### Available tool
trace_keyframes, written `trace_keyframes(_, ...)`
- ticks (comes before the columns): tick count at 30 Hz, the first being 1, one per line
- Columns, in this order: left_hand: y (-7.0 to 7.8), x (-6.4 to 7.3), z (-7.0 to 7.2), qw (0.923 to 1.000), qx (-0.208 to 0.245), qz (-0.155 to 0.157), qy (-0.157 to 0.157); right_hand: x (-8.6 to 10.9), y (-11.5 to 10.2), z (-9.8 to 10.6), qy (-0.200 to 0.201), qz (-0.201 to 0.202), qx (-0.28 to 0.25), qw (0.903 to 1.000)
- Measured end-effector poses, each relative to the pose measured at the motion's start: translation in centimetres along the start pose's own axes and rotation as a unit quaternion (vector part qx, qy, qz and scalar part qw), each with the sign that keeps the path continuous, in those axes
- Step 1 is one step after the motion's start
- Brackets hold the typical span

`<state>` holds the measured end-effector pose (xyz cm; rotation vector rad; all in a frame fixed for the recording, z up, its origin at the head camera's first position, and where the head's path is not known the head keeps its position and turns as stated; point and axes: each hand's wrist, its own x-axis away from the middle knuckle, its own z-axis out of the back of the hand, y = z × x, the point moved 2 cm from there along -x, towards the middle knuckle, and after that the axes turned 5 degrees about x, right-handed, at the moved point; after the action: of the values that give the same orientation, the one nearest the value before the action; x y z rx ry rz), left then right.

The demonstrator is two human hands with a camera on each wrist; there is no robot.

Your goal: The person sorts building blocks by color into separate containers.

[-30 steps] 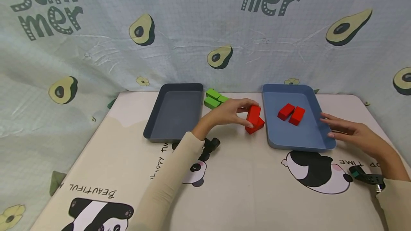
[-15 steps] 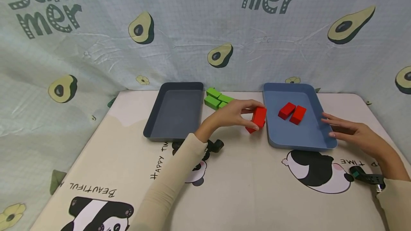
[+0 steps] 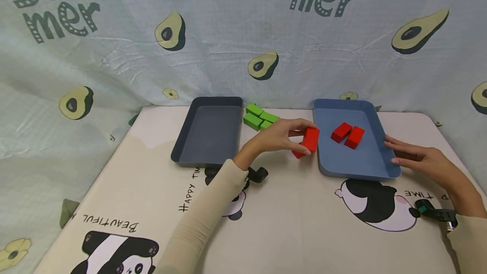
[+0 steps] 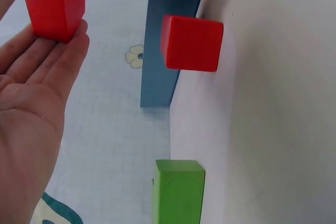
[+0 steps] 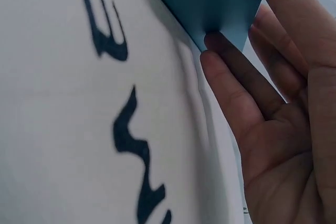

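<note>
The left hand point(image 3: 280, 135) has its thumb and fingers closed round a red block point(image 3: 312, 139), parted only as wide as the block between them. That block is up in the air near the left side of the blue tray point(image 3: 351, 166). A second red block point(image 4: 192, 44) rests on the worktop point(image 3: 289, 227) below it, with a gap between the two in the left wrist view. In the head view the held block and fingers partly cover it.

Inside the blue tray two more red blocks point(image 3: 348, 135) lie side by side, toward the middle. The tray's raised left wall stands between them and the held block. The right hand point(image 3: 426, 160) has its fingers extended and a little apart, their tips touching the outside of the tray's right wall; they hold no block.

Behind the left hand is a cluster of green blocks point(image 3: 253, 121), partly hidden by it, just beside the right wall of the dark grey tray point(image 3: 207, 138). A printed cloth point(image 3: 213, 71) hangs close behind both trays and limits the room at the back.

Between the trays runs a strip of worktop, with the left forearm crossing its near end. A broad stretch of panda-printed surface spreads in front of the blue tray, between the two sleeves, and the worktop's left edge slants well away from the blocks
</note>
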<state>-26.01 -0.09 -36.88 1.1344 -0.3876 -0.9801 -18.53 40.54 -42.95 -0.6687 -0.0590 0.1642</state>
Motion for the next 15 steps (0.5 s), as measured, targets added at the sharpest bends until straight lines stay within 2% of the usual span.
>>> trace_keyframes(15,0.33,-0.47,-0.82,0.9999,0.006,-0.009,-0.002,-0.06,0.1,0.04,-0.005,0.0,0.005,1.0)
